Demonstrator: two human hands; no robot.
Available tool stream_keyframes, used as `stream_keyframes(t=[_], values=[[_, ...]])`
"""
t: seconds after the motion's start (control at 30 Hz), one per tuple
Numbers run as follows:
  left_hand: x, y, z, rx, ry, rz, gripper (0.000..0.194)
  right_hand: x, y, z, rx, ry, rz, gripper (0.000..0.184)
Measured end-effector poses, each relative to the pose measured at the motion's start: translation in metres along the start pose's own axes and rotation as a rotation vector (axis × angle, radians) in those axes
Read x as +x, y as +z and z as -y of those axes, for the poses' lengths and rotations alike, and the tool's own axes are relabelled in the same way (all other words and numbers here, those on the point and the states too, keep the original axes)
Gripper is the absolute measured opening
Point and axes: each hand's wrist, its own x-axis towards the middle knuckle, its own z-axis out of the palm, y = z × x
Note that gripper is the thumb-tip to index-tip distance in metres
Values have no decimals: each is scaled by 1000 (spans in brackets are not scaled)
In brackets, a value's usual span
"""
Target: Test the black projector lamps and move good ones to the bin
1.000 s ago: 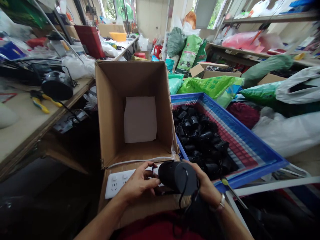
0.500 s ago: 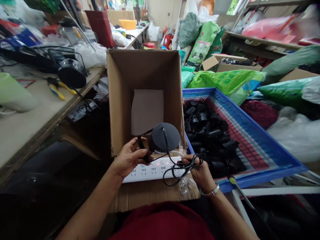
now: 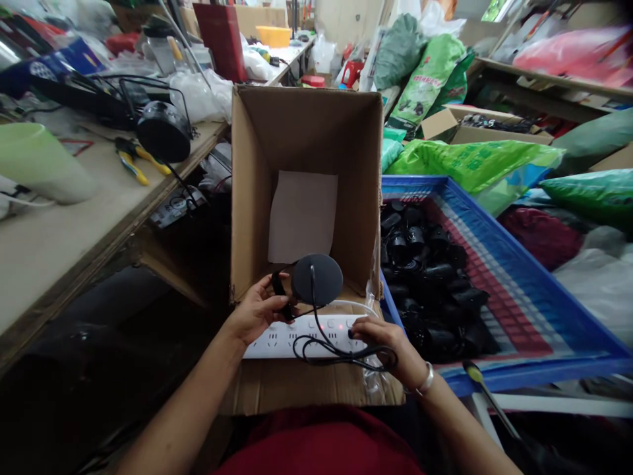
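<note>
My left hand (image 3: 256,311) is shut around a black cylindrical device (image 3: 316,279), whose round end faces up toward me. My right hand (image 3: 380,346) pinches a small black plug (image 3: 351,334) at the right end of a white power strip (image 3: 297,338). Red lights glow on the strip, and I cannot tell whether the plug is seated in a socket. A black cable (image 3: 341,356) runs in loops from the device across the strip. The strip lies on the front flap of an open cardboard box (image 3: 257,198), with a white paper sheet (image 3: 302,218) inside.
To the right stands a blue tray (image 3: 534,373) full of several black cylindrical devices (image 3: 425,264). A cluttered workbench (image 3: 49,257) to the left holds yellow-handled pliers (image 3: 131,158). Green sacks and cardboard boxes are piled behind, with a shelf at upper right.
The black device has turned from lying sideways to showing its round end. My right hand has moved from the cable loops to the strip's right end, and my view has shifted slightly.
</note>
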Motion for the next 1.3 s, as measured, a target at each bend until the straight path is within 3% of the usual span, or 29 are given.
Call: stream_keyframes(t=[0.17, 0.57, 0.9, 1.1, 1.3], values=[[8, -3, 4, -15, -3, -9, 55, -4, 12, -1, -26, 32, 9, 20], [24, -2, 14, -76, 130, -10, 50, -14, 44, -20, -97, 116, -308, 14], [26, -1, 11, -132, 194, -4, 51, -11, 40, -27, -45, 97, -283, 13], [26, 2, 18, -125, 211, -21, 52, -14, 43, -40, -126, 79, -350, 16], [23, 3, 21, -140, 205, 48, 50, -13, 40, -37, -144, 68, -270, 14]])
